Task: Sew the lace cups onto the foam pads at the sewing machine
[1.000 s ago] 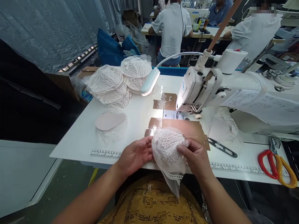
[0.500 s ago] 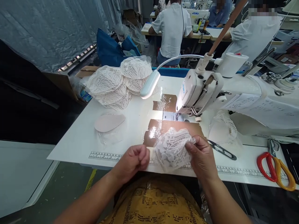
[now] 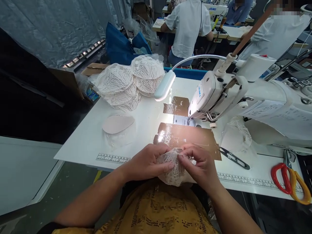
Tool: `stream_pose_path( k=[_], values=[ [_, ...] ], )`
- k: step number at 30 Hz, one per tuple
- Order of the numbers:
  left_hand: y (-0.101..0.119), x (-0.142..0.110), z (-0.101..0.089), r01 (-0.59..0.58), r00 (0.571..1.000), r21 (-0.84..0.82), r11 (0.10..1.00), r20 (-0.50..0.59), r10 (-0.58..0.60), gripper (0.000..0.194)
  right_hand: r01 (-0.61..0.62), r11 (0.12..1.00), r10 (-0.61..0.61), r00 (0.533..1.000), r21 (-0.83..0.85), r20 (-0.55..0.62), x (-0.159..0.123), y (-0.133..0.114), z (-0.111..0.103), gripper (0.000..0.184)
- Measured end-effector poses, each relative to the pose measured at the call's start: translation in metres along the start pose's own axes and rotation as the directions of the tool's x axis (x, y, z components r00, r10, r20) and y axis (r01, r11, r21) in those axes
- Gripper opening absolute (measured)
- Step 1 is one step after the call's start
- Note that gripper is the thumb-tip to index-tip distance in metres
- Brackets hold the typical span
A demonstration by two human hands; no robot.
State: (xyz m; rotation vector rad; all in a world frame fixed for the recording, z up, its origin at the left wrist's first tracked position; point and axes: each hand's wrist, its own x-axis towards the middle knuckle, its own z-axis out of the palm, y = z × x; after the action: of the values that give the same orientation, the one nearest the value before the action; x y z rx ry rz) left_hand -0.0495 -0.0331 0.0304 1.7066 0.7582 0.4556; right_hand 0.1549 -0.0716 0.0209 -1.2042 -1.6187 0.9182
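Beyond my white table (image 3: 145,122), a person in a white shirt (image 3: 188,29) sits at another bench, back turned to me. A crinkled silver sheet (image 3: 60,29) hangs at the far left. On my table stands a sewing machine (image 3: 207,94), with a lamp (image 3: 165,86) bent over on its left, shining down near the needle.

I have the lace piece (image 3: 174,177) at the table's front edge, close to my body and just in front of the brown tape (image 3: 195,135). My left hand (image 3: 147,162) pinches it from the left, thumb laid across the lace. My right hand (image 3: 201,162) grips its upper right edge narrowly between thumb and fingers, and the two hands are near each other.

To the left, a smooth oval pad (image 3: 118,124) lies on a sheer scrap, and behind it rises a heap of lace cups (image 3: 131,81). Right of my right hand are small black snips (image 3: 235,158), then scissors (image 3: 291,182) with one red and one orange handle. More lace (image 3: 236,135) lies under the machine's arm.
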Motion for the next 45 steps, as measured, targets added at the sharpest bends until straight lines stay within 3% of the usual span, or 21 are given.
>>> stream_pose_path(
  k=[11,13,16,22,25,30,33,35,36,38,39,40,41,42,43,45],
  values=[
    [0.001,0.02,-0.002,0.032,0.999,-0.082,0.996,-0.038,-0.035,0.025,-0.105,0.994,0.105,0.994,0.0,-0.024,0.007,0.006,-0.001,0.018],
    [0.0,0.023,-0.001,0.004,0.999,-0.106,0.994,-0.04,-0.008,0.024,-0.192,0.98,0.192,0.981,0.058,0.003,0.008,0.009,-0.003,0.011],
    [-0.002,0.026,-0.001,-0.017,0.999,-0.145,0.989,-0.042,0.011,0.022,-0.315,0.933,0.303,0.948,0.171,0.096,0.01,0.013,-0.009,0.018],
    [-0.004,0.032,-0.005,0.068,0.994,-0.303,0.95,0.098,-0.04,0.021,-0.399,0.863,0.357,0.916,0.31,0.185,0.014,0.013,-0.016,0.014],
    [-0.005,0.036,0.001,0.042,0.998,-0.368,0.929,0.051,-0.025,0.019,-0.428,0.823,0.37,0.903,0.375,0.218,0.016,0.014,-0.017,0.015],
    [-0.011,0.042,0.014,0.164,0.978,-0.595,0.787,-0.007,-0.209,0.027,-0.494,0.732,0.421,0.869,0.47,0.259,0.019,0.019,-0.021,0.022],
    [-0.006,0.039,-0.005,0.179,0.927,-0.642,0.746,-0.145,-0.347,0.033,-0.49,0.722,0.463,0.867,0.488,0.186,0.017,0.021,-0.034,0.029],
    [0.003,0.035,-0.031,0.111,0.851,-0.532,0.839,-0.386,-0.357,0.031,-0.48,0.753,0.496,0.863,0.451,0.09,0.014,0.023,-0.047,0.03],
    [0.008,0.034,-0.044,0.076,0.791,-0.413,0.908,-0.529,-0.307,0.028,-0.476,0.777,0.505,0.862,0.412,0.045,0.013,0.024,-0.054,0.028],
    [0.016,0.037,-0.064,0.078,0.646,-0.047,0.996,-0.759,-0.086,0.024,-0.455,0.838,0.481,0.877,0.302,-0.012,0.012,0.026,-0.065,0.025],
    [0.018,0.042,-0.067,0.115,0.614,0.156,0.981,-0.787,0.053,0.024,-0.437,0.869,0.454,0.891,0.233,-0.025,0.013,0.026,-0.07,0.023],
    [0.017,0.05,-0.067,0.148,0.625,0.35,0.925,-0.758,0.187,0.024,-0.415,0.897,0.424,0.905,0.152,-0.028,0.016,0.026,-0.073,0.022],
    [0.015,0.061,-0.061,0.173,0.671,0.52,0.837,-0.684,0.286,0.025,-0.393,0.917,0.395,0.918,0.063,-0.021,0.019,0.025,-0.075,0.021],
    [0.01,0.073,-0.052,0.137,0.753,0.662,0.736,-0.553,0.356,0.026,-0.373,0.927,0.373,0.928,-0.032,-0.008,0.023,0.025,-0.076,0.02],
    [0.004,0.085,-0.039,0.117,0.807,0.786,0.607,-0.432,0.403,0.024,-0.353,0.927,0.356,0.934,-0.124,0.006,0.028,0.024,-0.077,0.019],
    [-0.009,0.108,-0.009,0.116,0.924,0.935,0.335,-0.225,0.308,0.02,-0.314,0.906,0.34,0.94,-0.284,0.042,0.038,0.023,-0.075,0.018]
  ],
)
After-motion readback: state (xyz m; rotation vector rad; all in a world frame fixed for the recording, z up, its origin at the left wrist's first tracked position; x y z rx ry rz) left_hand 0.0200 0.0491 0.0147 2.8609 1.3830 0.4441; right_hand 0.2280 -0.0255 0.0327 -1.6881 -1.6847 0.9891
